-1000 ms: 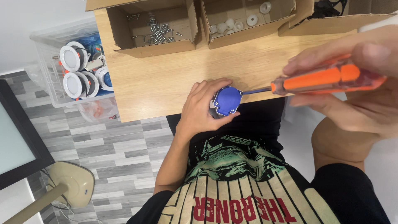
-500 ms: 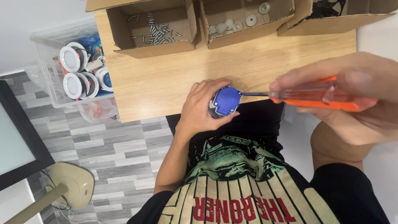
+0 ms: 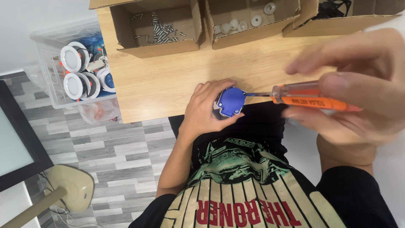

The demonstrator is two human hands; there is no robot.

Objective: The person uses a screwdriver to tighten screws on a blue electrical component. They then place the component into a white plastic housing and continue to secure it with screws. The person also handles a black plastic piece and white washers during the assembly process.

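My left hand [image 3: 206,110] grips a small round fitting with a blue back [image 3: 231,101] at the near edge of the wooden table [image 3: 168,84]. My right hand [image 3: 358,88], large and close to the camera, holds an orange-handled screwdriver [image 3: 312,98]. Its metal tip touches the blue part's right side. The fingers wrap the handle from above and below.
Open cardboard boxes stand at the table's back: one with screws [image 3: 158,27], one with white round pieces [image 3: 249,19], a third [image 3: 337,14] at right. A clear plastic bin [image 3: 71,71] of round white lamps sits left of the table. A beige stand base [image 3: 69,188] rests on the floor.
My right hand has turned around the screwdriver handle, fingers shifting over it. The left hand and the blue part stay in place.
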